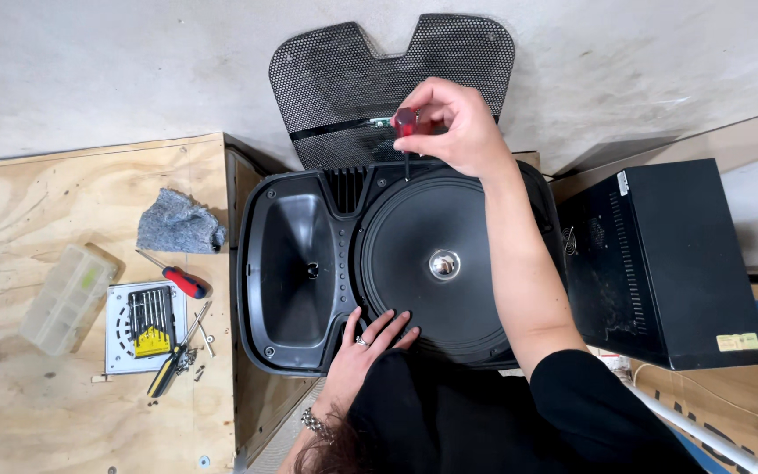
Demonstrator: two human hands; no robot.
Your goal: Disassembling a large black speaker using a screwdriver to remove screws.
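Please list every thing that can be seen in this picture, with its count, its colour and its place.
speaker cabinet: one, black, centre, lying face up, with a large round cone and a horn opening
screwdriver: one, red handle, upright at the cabinet's far rim
mesh grille: one, black, on the concrete floor beyond the cabinet
black box: one, black, to the right
plywood board: one, light wood, to the left
grey rag: one, grey, on the board
second screwdriver: one, red handle, on the board
bit set: one, yellow holder, on a white plate
plastic case: one, clear, at the board's left
pliers: one, yellow and black handles, with loose screws nearby
left hand: rests flat on the cone's near rim
right hand: grips the screwdriver
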